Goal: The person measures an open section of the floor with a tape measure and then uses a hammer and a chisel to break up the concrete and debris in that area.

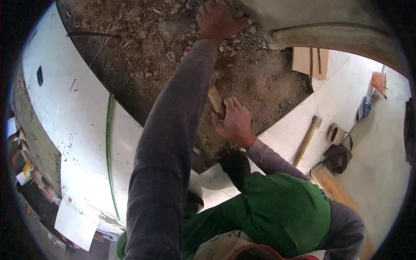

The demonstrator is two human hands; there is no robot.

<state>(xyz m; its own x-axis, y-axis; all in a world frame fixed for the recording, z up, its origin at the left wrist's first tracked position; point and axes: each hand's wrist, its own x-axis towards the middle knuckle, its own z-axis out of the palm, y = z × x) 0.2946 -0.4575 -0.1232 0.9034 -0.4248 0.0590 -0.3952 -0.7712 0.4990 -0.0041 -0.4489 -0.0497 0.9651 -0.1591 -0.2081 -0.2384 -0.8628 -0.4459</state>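
Note:
My left hand reaches far forward onto brown soil mixed with small stones. It rests palm down with the thumb stretched out to the right, and nothing shows in it. Closer to me, my right hand is closed round a short wooden piece that looks like a handle. The far end of this piece passes toward my left forearm, so whatever may be on it is hidden. Below the right hand, my dark shoe stands at the edge of the soil.
White tiles border the soil on both sides. A green strip lies across the left tiles. To the right are a wooden-handled hammer, a beige roll, a dark object and a wooden board. A curved concrete edge rises far right.

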